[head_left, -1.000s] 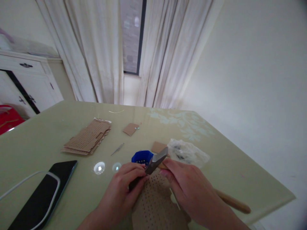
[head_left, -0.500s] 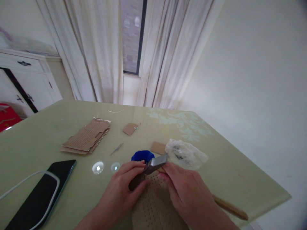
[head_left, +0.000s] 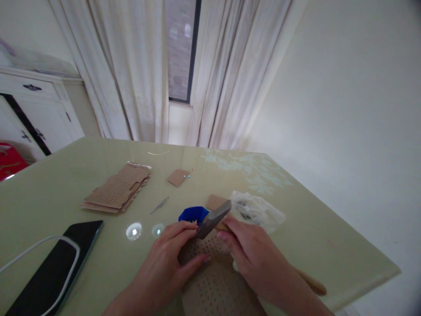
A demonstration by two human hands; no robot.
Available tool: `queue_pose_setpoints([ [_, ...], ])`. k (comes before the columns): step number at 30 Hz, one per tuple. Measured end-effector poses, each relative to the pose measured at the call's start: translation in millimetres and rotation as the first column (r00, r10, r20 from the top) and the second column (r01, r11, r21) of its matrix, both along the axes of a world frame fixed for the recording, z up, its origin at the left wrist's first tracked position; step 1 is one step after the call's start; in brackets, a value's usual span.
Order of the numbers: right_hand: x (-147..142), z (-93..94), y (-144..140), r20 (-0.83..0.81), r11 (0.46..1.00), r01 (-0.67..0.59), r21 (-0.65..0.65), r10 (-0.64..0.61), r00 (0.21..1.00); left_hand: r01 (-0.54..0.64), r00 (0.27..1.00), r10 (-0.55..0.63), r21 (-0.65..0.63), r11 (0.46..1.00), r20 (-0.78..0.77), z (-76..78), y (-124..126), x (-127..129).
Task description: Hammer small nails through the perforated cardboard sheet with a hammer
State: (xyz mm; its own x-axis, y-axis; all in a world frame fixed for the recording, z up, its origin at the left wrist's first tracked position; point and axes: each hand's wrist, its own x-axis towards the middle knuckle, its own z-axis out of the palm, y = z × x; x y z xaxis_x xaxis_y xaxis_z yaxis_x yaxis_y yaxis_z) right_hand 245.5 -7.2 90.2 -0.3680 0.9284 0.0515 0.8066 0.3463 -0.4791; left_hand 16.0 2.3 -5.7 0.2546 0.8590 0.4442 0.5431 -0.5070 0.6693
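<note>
My right hand (head_left: pixel 255 250) is wrapped around the wooden handle of a hammer (head_left: pixel 215 218), whose handle end shows beyond my forearm. The metal head hangs tilted over the fingertips of my left hand (head_left: pixel 171 252). My left hand grips the far left part of a tan board (head_left: pixel 217 281) full of small holes, its thumb lying on top. Whether anything small sits between the left fingertips is hidden by the hammer head. Just beyond those fingers is a blue container (head_left: pixel 194 213) with small pale bits inside, partly covered by the hand and hammer.
A clear plastic bag (head_left: pixel 256 210) with dark pieces lies beside a brown card (head_left: pixel 217 201). Farther left are tweezers (head_left: pixel 159 205), a small cardboard piece (head_left: pixel 178 177) and stacked perforated cardboard sheets (head_left: pixel 120 186). A black tablet (head_left: pixel 62 263) with a white cable (head_left: pixel 74 267) occupies the table's left front.
The hammer head has tilted, its far end rising, and the handle end has shifted left. More of the holed board shows beneath it. My left hand stays nearly in place.
</note>
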Motion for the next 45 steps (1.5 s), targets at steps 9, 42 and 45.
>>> queue_pose_setpoints([
  [9,14.9,-56.7,60.0,-0.411,0.934,-0.008,-0.357,-0.149,0.899,0.107,0.994,-0.107,-0.042,0.993,0.007,-5.1,10.2,-10.1],
  [42,12.8,-75.8,43.1,-0.622,0.85,-0.113,-0.515,-0.28,0.732,-0.517,0.816,0.487,-0.017,0.856,-0.31,-33.7,63.2,-71.4],
  [45,11.9,-75.0,44.0,-0.629,0.852,-0.108,-0.512,-0.285,0.724,-0.431,0.892,0.425,-0.006,0.902,-0.153,-16.3,51.2,-58.4],
])
